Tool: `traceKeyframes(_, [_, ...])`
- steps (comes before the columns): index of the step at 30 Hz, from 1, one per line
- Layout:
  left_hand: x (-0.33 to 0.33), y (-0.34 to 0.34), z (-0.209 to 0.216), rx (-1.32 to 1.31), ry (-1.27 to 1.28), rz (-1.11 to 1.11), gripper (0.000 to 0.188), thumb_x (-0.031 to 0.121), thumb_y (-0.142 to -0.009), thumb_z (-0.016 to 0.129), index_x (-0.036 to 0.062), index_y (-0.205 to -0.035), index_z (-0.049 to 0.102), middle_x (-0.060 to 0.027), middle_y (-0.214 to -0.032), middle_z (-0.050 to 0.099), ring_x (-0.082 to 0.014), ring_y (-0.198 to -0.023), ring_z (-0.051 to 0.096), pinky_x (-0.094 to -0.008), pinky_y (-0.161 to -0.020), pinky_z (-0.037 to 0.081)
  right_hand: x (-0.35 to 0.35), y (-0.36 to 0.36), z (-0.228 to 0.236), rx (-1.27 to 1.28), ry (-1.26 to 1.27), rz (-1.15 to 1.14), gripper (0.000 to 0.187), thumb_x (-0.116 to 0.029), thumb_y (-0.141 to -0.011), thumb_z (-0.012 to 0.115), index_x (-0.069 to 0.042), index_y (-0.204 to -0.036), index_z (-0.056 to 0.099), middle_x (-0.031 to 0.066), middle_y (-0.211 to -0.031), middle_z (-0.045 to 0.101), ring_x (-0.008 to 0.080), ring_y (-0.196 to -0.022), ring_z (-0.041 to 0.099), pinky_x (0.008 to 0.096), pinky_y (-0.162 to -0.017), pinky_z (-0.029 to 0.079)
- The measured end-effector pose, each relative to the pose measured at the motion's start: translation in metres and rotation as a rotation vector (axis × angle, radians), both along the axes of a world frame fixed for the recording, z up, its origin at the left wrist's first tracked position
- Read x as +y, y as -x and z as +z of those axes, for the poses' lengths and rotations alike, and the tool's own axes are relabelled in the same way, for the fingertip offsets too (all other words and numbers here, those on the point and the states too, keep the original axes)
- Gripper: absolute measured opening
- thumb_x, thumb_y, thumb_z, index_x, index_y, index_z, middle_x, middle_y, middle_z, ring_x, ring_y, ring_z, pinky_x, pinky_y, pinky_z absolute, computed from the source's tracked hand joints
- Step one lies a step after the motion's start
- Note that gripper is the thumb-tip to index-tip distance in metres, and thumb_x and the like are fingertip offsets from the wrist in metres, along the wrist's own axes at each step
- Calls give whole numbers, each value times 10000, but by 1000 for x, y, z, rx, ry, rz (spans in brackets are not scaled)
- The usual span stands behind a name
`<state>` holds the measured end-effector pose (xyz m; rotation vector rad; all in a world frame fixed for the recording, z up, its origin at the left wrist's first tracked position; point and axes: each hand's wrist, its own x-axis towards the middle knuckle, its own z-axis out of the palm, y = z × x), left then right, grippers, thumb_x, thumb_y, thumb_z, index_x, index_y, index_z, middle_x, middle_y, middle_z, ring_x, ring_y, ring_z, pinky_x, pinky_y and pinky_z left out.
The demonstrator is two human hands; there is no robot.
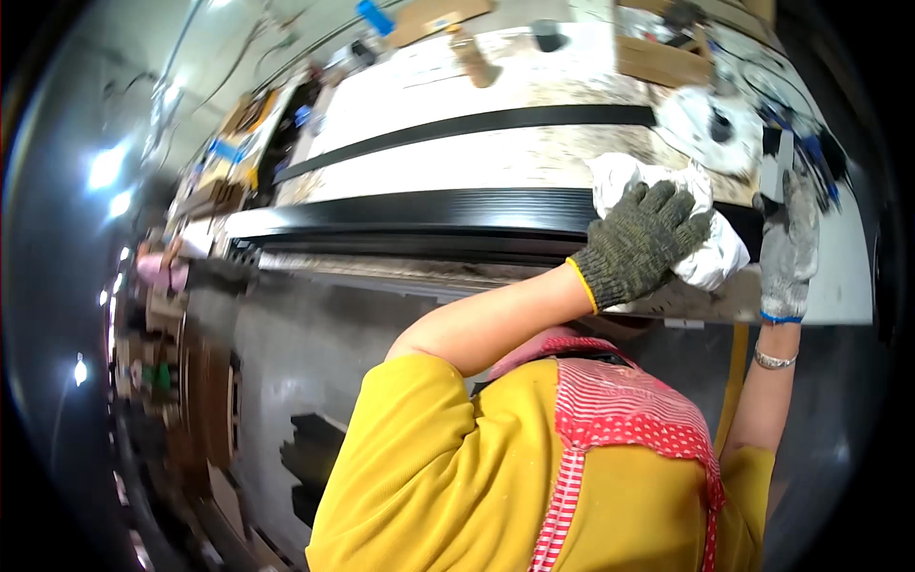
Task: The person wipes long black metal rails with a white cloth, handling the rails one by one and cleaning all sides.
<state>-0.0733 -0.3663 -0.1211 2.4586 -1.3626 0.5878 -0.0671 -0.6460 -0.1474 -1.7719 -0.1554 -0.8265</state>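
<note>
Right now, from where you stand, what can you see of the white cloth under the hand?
The cloth is plain white, bunched and creased, and looks like soft fabric. It lies across the black bar, toward the bar's right end, and its lower folds spill past the bar's near edge. The gloved left hand rests on top, fingers spread, covering its middle; whether the thumb pinches it is hidden. Loose folds show beyond the fingertips and to the hand's right.
</note>
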Motion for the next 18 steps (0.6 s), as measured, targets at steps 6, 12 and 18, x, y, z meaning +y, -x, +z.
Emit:
traceKeyframes(6, [188, 20, 4, 63, -97, 347, 566, 274, -879, 598, 102, -1410, 504, -180, -1431, 501, -375, -1336, 456, -527, -1134, 339, 6, 0, -7, 68, 856, -234, 657, 149, -762, 483, -34, -1390, 548, 154, -1480, 495, 324, -1418, 401, 418, -1183, 301])
traceKeyframes(12, [293, 23, 29, 193, 65, 548, 696, 189, -733, 724, 135, -1400, 536, -165, -1395, 554, -373, -1329, 475, -467, -1136, 365, 57, -22, 1, -18, 712, -67, 600, 169, -817, 448, -15, -1380, 546, 163, -1473, 490, 327, -1402, 420, 406, -1157, 352])
traceKeyframes(18, [299, 1, 8, 228, -18, 407, 811, 254, -706, 776, 194, -1453, 466, -145, -1472, 476, -358, -1378, 417, -498, -1168, 289, 120, -51, -17, -74, 776, 14, 346, -45, -1031, 441, 12, -1353, 556, 171, -1453, 462, 281, -1330, 482, 346, -976, 540])
